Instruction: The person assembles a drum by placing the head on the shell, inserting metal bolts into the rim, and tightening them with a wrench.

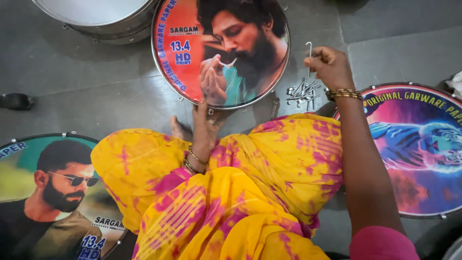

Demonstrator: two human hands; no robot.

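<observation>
Seen from above, a person sat on a grey stone floor (96,86) in yellow cloth (250,192) blotched with pink. The right hand (329,65) was closed, its fingertips pinched on a thin metal hook (309,50) with a curved top, held upright just above a small heap of similar grey metal hooks (303,92) lying on the floor. The left hand (208,123) reached forward, fingers curled loosely over the near rim of a round drum (183,53) with a glossy printed skin and a shiny metal hoop, which lay flat just in front of the knees. Thin bangles circled both wrists. Another printed drum (423,154) lay to the right, a third drum (29,192) at lower left, and a plain silver drum (96,17) at the top edge.
</observation>
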